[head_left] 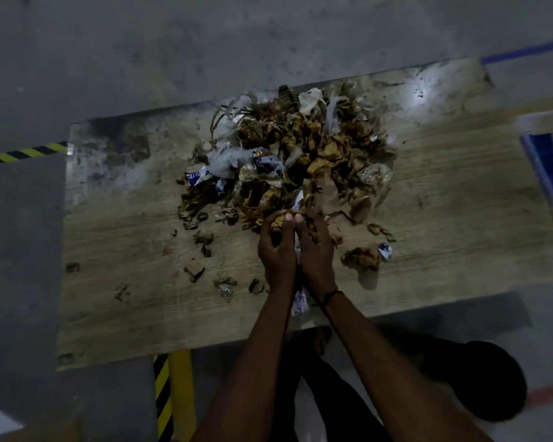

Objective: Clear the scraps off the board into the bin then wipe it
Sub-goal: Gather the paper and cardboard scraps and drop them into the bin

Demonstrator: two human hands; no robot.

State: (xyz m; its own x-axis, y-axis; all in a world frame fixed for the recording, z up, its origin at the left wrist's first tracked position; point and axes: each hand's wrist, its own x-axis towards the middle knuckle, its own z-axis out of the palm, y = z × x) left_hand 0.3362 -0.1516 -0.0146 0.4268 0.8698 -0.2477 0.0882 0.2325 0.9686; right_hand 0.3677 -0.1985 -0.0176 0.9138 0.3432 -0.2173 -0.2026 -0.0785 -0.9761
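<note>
A worn wooden board point(134, 317) lies on the grey floor, carrying a big heap of scraps point(300, 148): torn brown cardboard, crumpled plastic and printed wrappers. Several loose bits lie scattered near the front, such as a cardboard piece point(194, 269) and a brown clump point(363, 258). My left hand point(276, 250) and my right hand point(315, 250) are pressed side by side at the heap's near edge, fingers curled around a handful of brown scraps. A bit of white printed wrapper point(300, 303) shows between my wrists.
Yellow-black hazard tape point(23, 153) runs along the floor at left and a striped yellow post point(173, 393) stands under the board's front edge. A blue and white object point(546, 164) sits at the right. A dark round shape point(489, 381) lies at lower right.
</note>
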